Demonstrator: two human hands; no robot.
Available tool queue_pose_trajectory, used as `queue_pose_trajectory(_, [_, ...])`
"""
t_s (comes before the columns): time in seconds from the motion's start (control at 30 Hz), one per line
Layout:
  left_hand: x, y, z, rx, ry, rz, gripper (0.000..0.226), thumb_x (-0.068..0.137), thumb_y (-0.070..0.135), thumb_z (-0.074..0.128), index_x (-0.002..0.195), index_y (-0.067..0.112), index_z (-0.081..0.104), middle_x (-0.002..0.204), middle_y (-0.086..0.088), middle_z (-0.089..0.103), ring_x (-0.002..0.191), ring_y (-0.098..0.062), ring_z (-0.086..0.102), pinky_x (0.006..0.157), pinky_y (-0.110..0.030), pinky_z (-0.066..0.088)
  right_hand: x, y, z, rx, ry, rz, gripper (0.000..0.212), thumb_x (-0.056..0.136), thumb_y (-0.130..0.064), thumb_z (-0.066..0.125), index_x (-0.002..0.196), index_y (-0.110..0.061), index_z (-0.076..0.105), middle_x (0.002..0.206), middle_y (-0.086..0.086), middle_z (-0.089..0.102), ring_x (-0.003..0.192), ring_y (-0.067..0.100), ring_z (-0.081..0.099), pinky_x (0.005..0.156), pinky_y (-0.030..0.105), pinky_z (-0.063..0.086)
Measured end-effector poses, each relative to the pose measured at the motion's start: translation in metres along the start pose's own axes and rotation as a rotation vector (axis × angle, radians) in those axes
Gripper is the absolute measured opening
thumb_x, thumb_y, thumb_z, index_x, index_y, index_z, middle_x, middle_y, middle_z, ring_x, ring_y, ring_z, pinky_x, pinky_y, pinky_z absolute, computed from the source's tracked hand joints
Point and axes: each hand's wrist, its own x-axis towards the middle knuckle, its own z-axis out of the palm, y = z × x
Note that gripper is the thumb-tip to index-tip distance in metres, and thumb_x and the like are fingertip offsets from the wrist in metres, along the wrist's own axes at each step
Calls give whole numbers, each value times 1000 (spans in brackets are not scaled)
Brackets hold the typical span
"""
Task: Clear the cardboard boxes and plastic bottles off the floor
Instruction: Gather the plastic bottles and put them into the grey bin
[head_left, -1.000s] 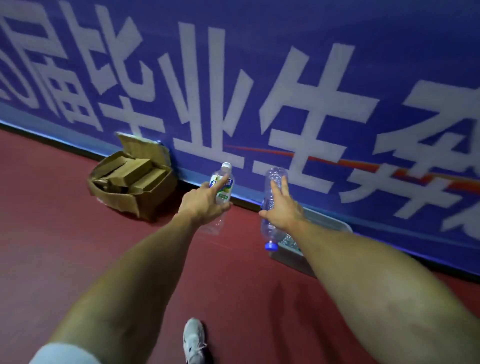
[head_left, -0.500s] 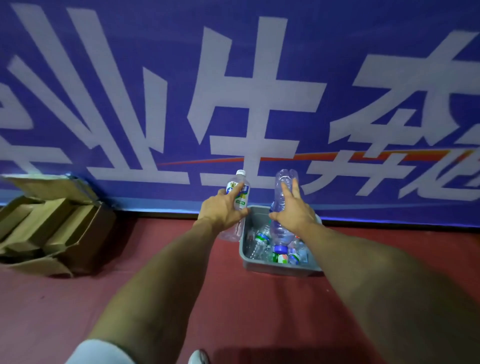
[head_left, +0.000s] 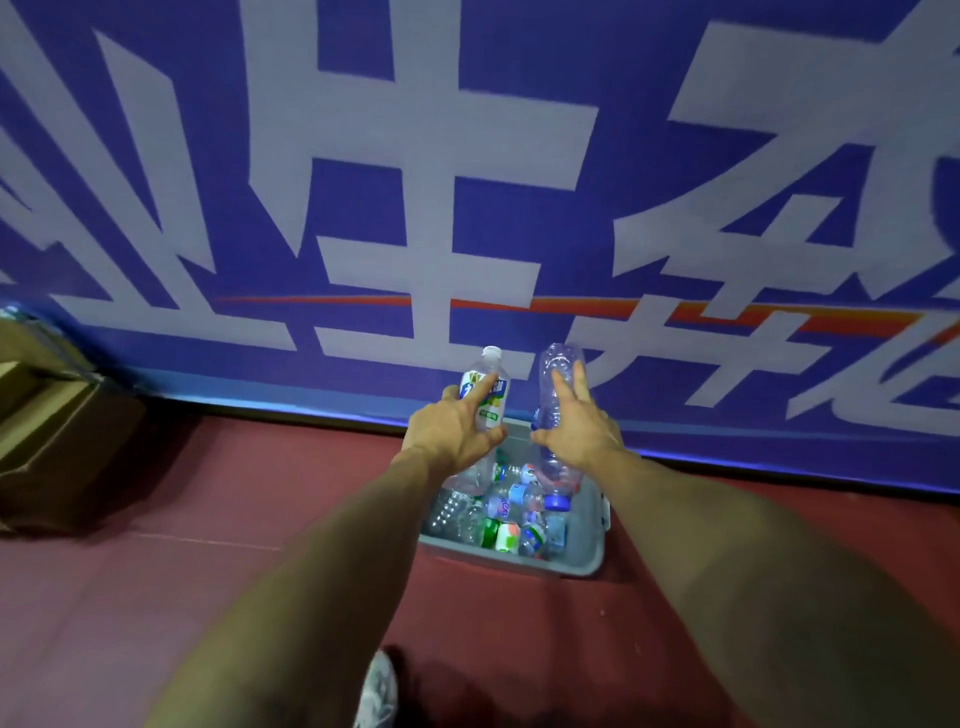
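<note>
The left hand grips a labelled bottle, white cap up, over the left side of the one grey bin. The right hand grips a clear bottle upside down, its blue cap low over the bin: two held bottles in all. The bin holds a heap of bottles, too jumbled to count. One cardboard box sits well left of the bin, cut off by the frame edge. One shoe shows nearer than the bin, partly cut off.
</note>
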Motion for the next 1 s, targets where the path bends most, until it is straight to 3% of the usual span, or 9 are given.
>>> queue_pose_trajectory(0.27, [77,-16,128,-59,-63,-5,79,94,65,47,157,45,4,149,-12,40,118,-35,59,89,-41,49,79,89,97,54,-8,40,104,90,-43,71,159,-34,-7,162,-7,-31,141,35,40,100,41,45])
queue_pose_trajectory(0.4, [87,-17,149,-157,-112,-65,83,92,73,41,154,49,-9,167,-11,6,135,-37,48,105,-48,43,100,104,115,112,-17,50,116,85,-56,71,154,-40,-21,161,2,-34,143,36,37,105,45,43])
queue_pose_trajectory(0.5, [81,-21,139,-160,-145,-79,84,90,76,40,154,50,-8,168,-10,1,129,-35,54,101,-46,45,99,101,104,70,-93,78,114,86,-55,70,154,-41,-20,162,4,-31,145,35,34,107,46,41])
queue_pose_trajectory(0.77, [68,-21,64,-132,-165,-79,79,90,69,51,155,47,11,165,-9,12,145,-34,30,108,-52,40,73,62,45,30,-124,163,96,86,-42,72,159,-30,12,161,14,9,143,39,26,112,47,35])
queue_pose_trajectory(1.0, [61,-7,-11,-85,-112,-83,73,92,59,53,155,43,20,165,-13,11,147,-34,22,111,-56,36,58,24,-23,-32,-108,147,87,86,-39,69,155,-34,17,161,9,10,142,37,25,107,49,40])
